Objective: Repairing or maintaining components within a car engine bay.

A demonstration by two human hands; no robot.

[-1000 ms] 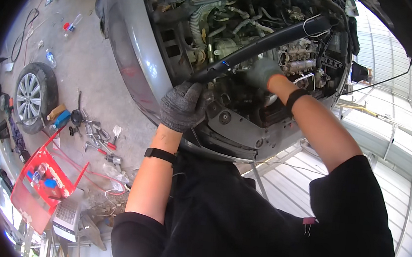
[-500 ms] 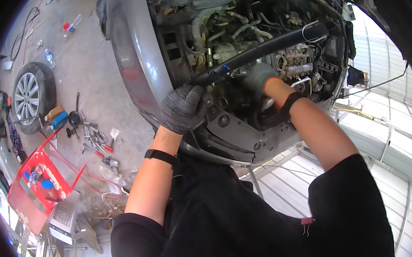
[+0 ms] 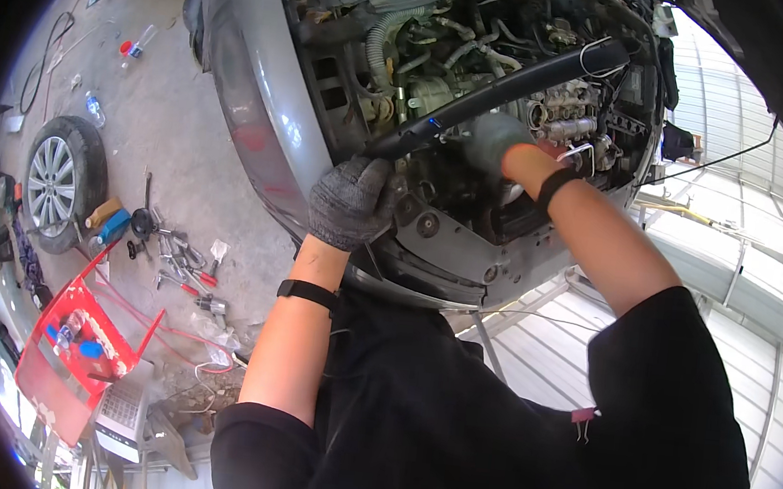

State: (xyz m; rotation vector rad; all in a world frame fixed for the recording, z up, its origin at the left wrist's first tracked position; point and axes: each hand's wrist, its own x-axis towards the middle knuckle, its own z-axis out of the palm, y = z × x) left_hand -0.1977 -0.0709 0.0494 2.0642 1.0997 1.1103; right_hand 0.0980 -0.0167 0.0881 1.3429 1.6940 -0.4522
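Note:
My left hand [image 3: 350,203], in a dark grey knit glove, is closed round the near end of a long black bar-shaped work light [image 3: 510,88]. The bar slants up over the engine bay, with a wire hook at its far end and a small blue light on its side. Beyond and right of it, my right hand [image 3: 497,145] reaches down into the engine [image 3: 568,120], beside the exposed metal parts. That grey glove, with an orange cuff, is smeared by motion, and its fingers are hidden.
The grey car's front edge [image 3: 277,111] curves round the engine bay, and a raised hood [image 3: 759,54] hangs at upper right. Left on the floor are a wheel [image 3: 63,183], scattered hand tools [image 3: 184,264] and plastic bottles [image 3: 93,110]. A red chair [image 3: 86,338] stands lower left.
My right hand has shifted slightly within the engine bay and is more blurred. My left hand and the work light have moved up a little.

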